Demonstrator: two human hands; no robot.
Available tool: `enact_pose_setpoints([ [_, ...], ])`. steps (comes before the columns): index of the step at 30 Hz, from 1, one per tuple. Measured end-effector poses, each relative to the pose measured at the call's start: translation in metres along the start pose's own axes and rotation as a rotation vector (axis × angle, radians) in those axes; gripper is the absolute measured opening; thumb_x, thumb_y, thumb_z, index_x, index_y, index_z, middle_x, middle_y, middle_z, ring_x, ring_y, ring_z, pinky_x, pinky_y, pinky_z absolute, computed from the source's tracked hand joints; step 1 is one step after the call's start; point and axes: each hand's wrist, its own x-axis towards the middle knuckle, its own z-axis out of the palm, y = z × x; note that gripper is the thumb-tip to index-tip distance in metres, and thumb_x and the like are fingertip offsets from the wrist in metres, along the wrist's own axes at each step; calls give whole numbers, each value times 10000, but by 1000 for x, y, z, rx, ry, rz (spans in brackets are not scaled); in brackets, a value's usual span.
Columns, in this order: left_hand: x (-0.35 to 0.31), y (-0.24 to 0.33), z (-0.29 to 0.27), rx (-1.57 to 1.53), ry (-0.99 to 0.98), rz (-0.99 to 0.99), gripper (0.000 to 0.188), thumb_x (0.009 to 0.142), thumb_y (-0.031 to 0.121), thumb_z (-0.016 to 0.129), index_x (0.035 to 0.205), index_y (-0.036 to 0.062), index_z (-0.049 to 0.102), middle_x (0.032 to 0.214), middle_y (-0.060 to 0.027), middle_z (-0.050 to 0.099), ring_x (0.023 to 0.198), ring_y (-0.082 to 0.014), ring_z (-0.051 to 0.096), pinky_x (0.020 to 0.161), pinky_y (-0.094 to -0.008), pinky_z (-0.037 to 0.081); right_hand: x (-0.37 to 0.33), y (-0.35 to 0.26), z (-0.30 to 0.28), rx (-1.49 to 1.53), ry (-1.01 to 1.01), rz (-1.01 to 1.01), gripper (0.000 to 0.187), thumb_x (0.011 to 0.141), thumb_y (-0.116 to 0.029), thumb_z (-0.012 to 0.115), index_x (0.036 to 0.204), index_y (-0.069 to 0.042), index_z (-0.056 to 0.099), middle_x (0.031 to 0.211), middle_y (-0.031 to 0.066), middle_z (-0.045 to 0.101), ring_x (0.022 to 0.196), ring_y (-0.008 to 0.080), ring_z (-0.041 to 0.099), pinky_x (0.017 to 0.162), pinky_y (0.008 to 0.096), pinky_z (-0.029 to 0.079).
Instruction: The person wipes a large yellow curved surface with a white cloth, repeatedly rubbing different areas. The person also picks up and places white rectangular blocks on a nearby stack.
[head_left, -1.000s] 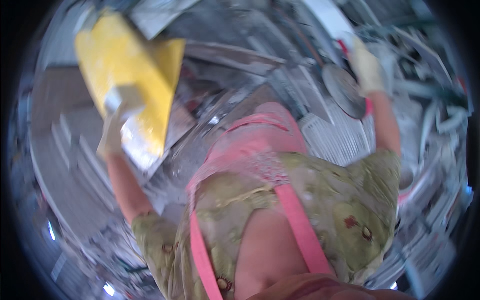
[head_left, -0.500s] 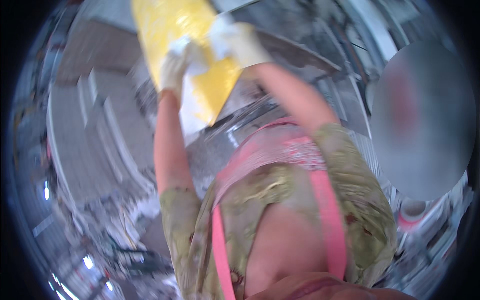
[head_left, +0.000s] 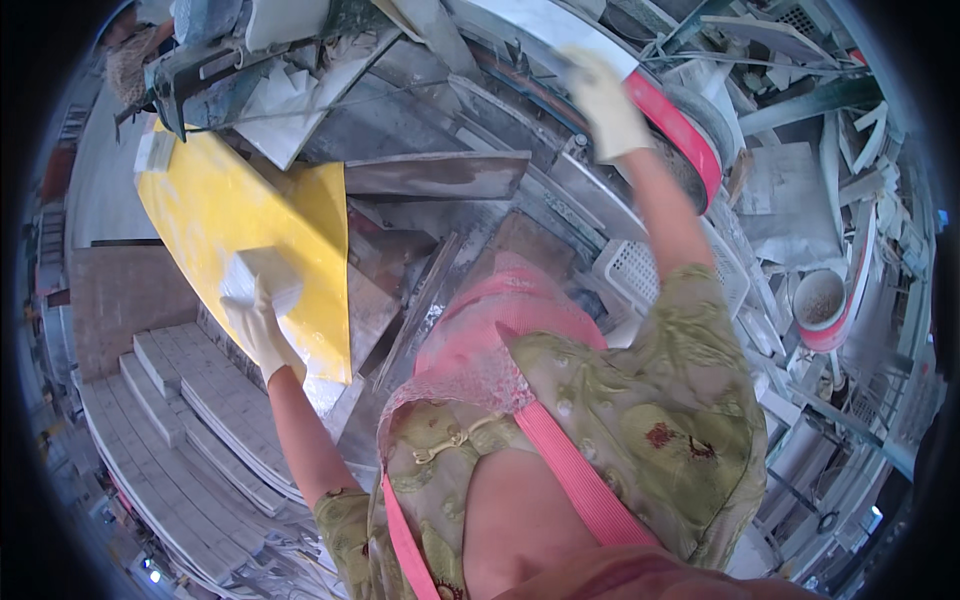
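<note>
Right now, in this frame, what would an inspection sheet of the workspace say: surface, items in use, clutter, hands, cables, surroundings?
Surface: yellow sheet at the left, with pale smears.
Items in use: white block, possibly a stack, on the yellow sheet; pale, red-edged band at upper right.
Clutter: white perforated basket right of the apron; grey panel among loose pieces farther right.
Hands: gloved left hand touches the block's near side; gloved right hand, blurred, is at the band, grip unclear.
Cables: none identifiable for certain.
Surroundings: stacked grey boards at lower left, brown panel beyond them.
</note>
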Motion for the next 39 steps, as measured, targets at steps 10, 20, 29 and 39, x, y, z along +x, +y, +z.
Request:
enact_pose_setpoints([
  [10, 42, -63, 6, -28, 58, -29, 1052, 830, 526, 777, 1559, -39, 271, 1553, -293, 359, 1402, -396, 436, 1147, -428, 397, 38, 132, -49, -1270, -144, -494, 723, 889, -236, 671, 1526, -60, 379, 1584, 157, 392, 1482, 264, 349, 1208, 442, 294],
  [20, 50, -84, 7, 71, 100, -15, 1012, 823, 420, 800, 1525, -100, 288, 1479, -322, 436, 1365, -404, 476, 1122, -424, 402, 71, 104, -52, -955, -181, -565, 575, 898, -92, 563, 1456, -11, 452, 1467, 175, 523, 1384, 284, 481, 1180, 428, 345],
  [29, 24, -47, 3, 22, 114, 62, 1002, 784, 400, 834, 1502, -90, 336, 1448, -301, 487, 1340, -384, 511, 1080, -413, 437, 114, 116, -8, -960, -268, -569, 777, 850, -130, 639, 1552, -21, 327, 1599, 186, 354, 1497, 328, 316, 1242, 427, 235],
  [39, 18, -21, 0, 222, 24, -22, 1095, 770, 594, 754, 1504, -97, 325, 1455, -319, 479, 1361, -407, 483, 1117, -430, 408, 129, 28, 14, -322, -220, 216, 447, 947, -401, 642, 1210, -42, 685, 994, 139, 744, 869, 232, 718, 773, 398, 548],
])
